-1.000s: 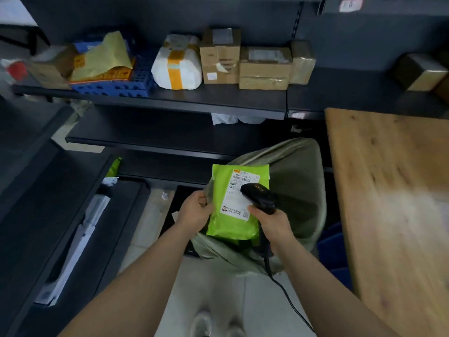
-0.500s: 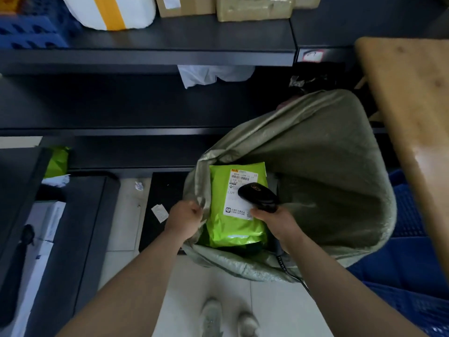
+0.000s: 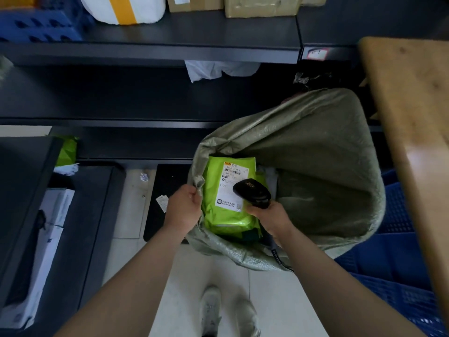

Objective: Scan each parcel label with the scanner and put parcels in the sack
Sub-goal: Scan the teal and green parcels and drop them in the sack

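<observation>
A bright green parcel (image 3: 226, 212) with a white label lies inside the open mouth of the grey-green woven sack (image 3: 315, 166), label facing up. My left hand (image 3: 183, 209) grips the sack's left rim beside the parcel. My right hand (image 3: 269, 218) holds the black scanner (image 3: 252, 193) by its handle, its head over the label's right side. The scanner's cable runs down past my right wrist. Whether my left fingers also touch the parcel is hidden by the sack's rim.
Dark shelves run across the back with a white parcel (image 3: 124, 8) taped yellow and cardboard boxes (image 3: 260, 6). A wooden table (image 3: 413, 117) stands at the right above blue crates (image 3: 401, 276). Another green parcel (image 3: 66, 150) lies on the lower left shelf. My shoes stand on the tiled floor.
The parcel went from being held up above the sack to lying inside its mouth. My left hand shifted from the parcel to the sack's rim. The view tilted downward.
</observation>
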